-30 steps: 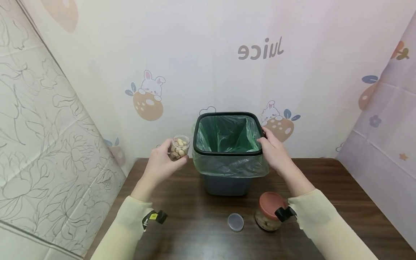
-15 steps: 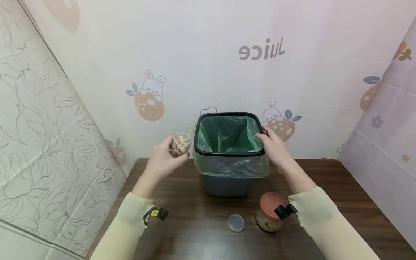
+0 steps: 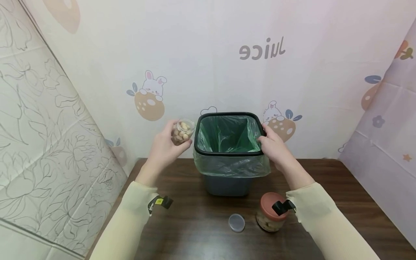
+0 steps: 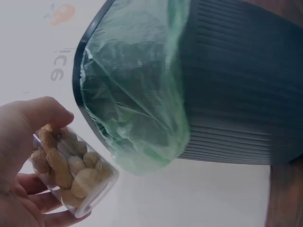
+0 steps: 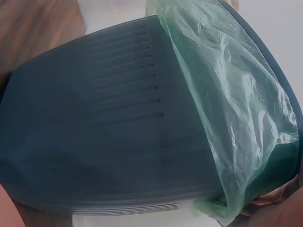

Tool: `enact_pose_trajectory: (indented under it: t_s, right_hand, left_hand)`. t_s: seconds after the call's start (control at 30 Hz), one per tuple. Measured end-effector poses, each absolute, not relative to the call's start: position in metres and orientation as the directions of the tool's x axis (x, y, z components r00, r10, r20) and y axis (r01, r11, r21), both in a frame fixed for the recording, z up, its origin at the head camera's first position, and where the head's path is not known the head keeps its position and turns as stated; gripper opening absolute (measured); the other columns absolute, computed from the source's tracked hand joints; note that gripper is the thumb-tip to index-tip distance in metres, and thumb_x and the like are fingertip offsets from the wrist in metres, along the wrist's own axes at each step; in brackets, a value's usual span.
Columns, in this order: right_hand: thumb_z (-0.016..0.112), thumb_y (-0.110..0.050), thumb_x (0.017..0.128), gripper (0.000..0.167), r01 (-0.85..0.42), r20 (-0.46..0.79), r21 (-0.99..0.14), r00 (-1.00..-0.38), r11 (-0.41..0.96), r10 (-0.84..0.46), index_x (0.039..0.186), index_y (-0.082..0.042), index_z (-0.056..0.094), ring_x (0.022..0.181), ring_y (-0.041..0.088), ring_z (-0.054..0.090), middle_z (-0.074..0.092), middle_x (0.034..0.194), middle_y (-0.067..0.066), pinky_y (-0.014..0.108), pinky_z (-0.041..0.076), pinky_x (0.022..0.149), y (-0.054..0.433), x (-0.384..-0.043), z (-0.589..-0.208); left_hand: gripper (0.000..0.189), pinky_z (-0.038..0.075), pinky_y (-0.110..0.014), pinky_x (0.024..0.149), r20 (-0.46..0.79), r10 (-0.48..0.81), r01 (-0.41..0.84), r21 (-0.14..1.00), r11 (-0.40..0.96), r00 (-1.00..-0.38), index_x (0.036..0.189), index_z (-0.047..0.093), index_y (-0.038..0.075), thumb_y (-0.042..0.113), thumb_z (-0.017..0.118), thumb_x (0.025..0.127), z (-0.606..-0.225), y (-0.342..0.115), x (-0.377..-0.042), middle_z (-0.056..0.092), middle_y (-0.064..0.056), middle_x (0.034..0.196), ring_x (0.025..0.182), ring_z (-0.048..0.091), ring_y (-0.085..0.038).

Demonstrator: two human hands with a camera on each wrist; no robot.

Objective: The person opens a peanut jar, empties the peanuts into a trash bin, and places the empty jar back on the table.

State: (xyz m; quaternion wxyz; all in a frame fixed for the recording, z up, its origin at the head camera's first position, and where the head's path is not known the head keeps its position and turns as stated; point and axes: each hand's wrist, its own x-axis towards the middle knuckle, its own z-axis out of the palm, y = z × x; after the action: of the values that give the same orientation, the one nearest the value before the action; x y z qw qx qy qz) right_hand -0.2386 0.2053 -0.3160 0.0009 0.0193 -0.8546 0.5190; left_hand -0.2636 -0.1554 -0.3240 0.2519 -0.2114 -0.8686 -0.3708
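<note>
My left hand [image 3: 164, 144] grips a small clear jar [image 4: 78, 172] of unshelled peanuts [image 4: 59, 165]. The jar is uncapped and held up just left of the trash bin's rim, leaning a little toward it. At the bin's right side, my right hand [image 3: 274, 144] holds the black rim [image 3: 230, 154], thumb over the inner edge and fingers outside. The dark grey-blue trash bin [image 5: 94, 123] stands upright on the table, lined with a green plastic bag [image 3: 232, 167] folded over its rim. Inside, only the green liner shows.
On the brown wooden table [image 3: 195, 224], a small round clear lid [image 3: 236, 222] lies in front of the bin. Right of it stands a jar with a red lid [image 3: 272, 206], partly under the right wrist camera. A patterned curtain [image 3: 208, 72] hangs close behind the bin.
My left hand has raised the peanut jar and brought it slightly right, closer to the bin's rim. The right hand stays at the rim, and the bin has not moved.
</note>
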Motion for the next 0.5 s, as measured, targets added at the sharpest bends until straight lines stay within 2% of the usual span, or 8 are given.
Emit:
enact_pose_trajectory:
  t_s: [0.1, 0.23, 0.4, 0.5]
  right_hand:
    - [0.034, -0.014, 0.110, 0.074, -0.043, 0.032, -0.885, -0.999, 0.464, -0.033, 0.176, -0.008, 0.001, 0.167, 0.041, 0.006, 0.003, 0.182, 0.020, 0.066, 0.011, 0.131, 0.205, -0.238, -0.316]
    - [0.033, -0.013, 0.110, 0.074, -0.052, 0.039, -0.888, -0.998, 0.457, -0.039, 0.175, -0.009, -0.001, 0.167, 0.041, 0.004, 0.001, 0.182, 0.018, 0.066, 0.010, 0.130, 0.204, -0.238, -0.316]
    - [0.031, -0.014, 0.111, 0.073, -0.054, 0.038, -0.890, -0.998, 0.452, -0.046, 0.175, -0.010, -0.003, 0.167, 0.042, 0.005, 0.000, 0.182, 0.018, 0.069, 0.011, 0.129, 0.204, -0.238, -0.318]
    - [0.031, -0.015, 0.112, 0.072, -0.059, 0.041, -0.890, -0.998, 0.453, -0.048, 0.175, -0.010, -0.003, 0.167, 0.042, 0.005, 0.001, 0.182, 0.018, 0.070, 0.011, 0.129, 0.204, -0.238, -0.319]
  left_hand:
    - [0.066, 0.056, -0.045, 0.078, 0.625, 0.182, 0.568, 0.499, 0.655, -0.759, 0.148, 0.059, 0.015, 0.027, 0.088, 0.090, -0.316, -0.150, -0.268, 0.075, -0.010, 0.112, 0.091, 0.068, -0.027]
    - [0.066, 0.055, -0.051, 0.085, 0.649, 0.188, 0.577, 0.460, 0.675, -0.738, 0.151, 0.060, 0.012, 0.024, 0.086, 0.092, -0.304, -0.140, -0.273, 0.073, -0.012, 0.120, 0.098, 0.065, -0.030]
    - [0.064, 0.049, -0.057, 0.102, 0.671, 0.202, 0.595, 0.428, 0.680, -0.714, 0.152, 0.061, 0.011, 0.017, 0.083, 0.092, -0.294, -0.127, -0.279, 0.073, -0.012, 0.129, 0.109, 0.064, -0.036]
    - [0.064, 0.044, -0.057, 0.111, 0.699, 0.220, 0.625, 0.397, 0.672, -0.680, 0.152, 0.063, 0.010, 0.012, 0.082, 0.091, -0.291, -0.119, -0.281, 0.074, -0.015, 0.128, 0.115, 0.065, -0.038]
